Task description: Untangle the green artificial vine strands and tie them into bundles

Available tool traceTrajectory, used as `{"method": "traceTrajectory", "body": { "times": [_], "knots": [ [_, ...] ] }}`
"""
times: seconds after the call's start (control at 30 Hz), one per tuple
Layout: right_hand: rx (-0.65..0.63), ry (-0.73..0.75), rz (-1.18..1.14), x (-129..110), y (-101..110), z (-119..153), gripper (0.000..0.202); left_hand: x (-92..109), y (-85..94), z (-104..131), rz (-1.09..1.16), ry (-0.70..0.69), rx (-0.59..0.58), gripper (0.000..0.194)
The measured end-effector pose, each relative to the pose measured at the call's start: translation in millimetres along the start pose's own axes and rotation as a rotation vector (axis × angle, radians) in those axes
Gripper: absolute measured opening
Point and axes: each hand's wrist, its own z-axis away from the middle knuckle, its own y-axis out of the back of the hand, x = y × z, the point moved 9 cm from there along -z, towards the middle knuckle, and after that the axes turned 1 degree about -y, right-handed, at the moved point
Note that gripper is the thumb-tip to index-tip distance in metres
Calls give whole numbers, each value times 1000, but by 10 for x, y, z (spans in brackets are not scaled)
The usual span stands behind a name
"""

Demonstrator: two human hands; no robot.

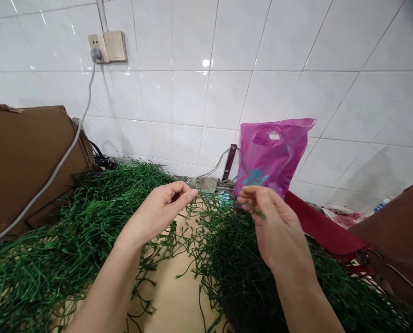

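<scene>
My left hand (pixel 168 203) is in a pinch, thumb against forefinger, above the middle of the tan surface. Whatever lies between those fingertips is too small to make out. My right hand (pixel 277 222) has its fingers closed on a thin green strand (pixel 258 212), whose end pokes out below the fingers. Beneath the right hand spreads a dark heap of green strands (pixel 237 249) with small knobbed ends. A second, brighter heap of green strands (pixel 98 208) lies left of my left hand. The two hands are apart.
A tan surface (pixel 175 286) shows between the heaps. Behind my right hand a purple plastic bag (pixel 272 143) stands against the tiled wall. A cardboard box (pixel 29 162) is at left, crossed by a grey cable (pixel 77 134) from a wall socket. Red material (pixel 324 226) lies at right.
</scene>
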Motion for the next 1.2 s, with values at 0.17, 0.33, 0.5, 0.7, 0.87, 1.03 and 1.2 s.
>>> {"method": "traceTrajectory", "body": {
  "times": [0.17,0.33,0.5,0.7,0.87,1.03,1.2],
  "knots": [
    [60,325,310,-581,65,167,25,69,-141,13,-29,-57,-38,37],
    [-288,372,605,-549,-307,269,9,123,-234,16,-44,-81,-90,35],
    [-378,271,628,-335,-408,263,13,42,-318,63,-146,-34,-257,40],
    [-447,91,485,-215,-442,251,13,-50,-251,104,-269,-20,-305,20],
    [-508,-41,396,-116,-446,251,14,163,-268,120,-223,-180,-266,40],
    [-513,-202,87,-5,-446,253,19,113,-399,63,-48,-125,-303,20],
    [-324,-216,-32,3,-177,91,33,-26,-356,-15,137,-23,-227,27]
  ]
}}
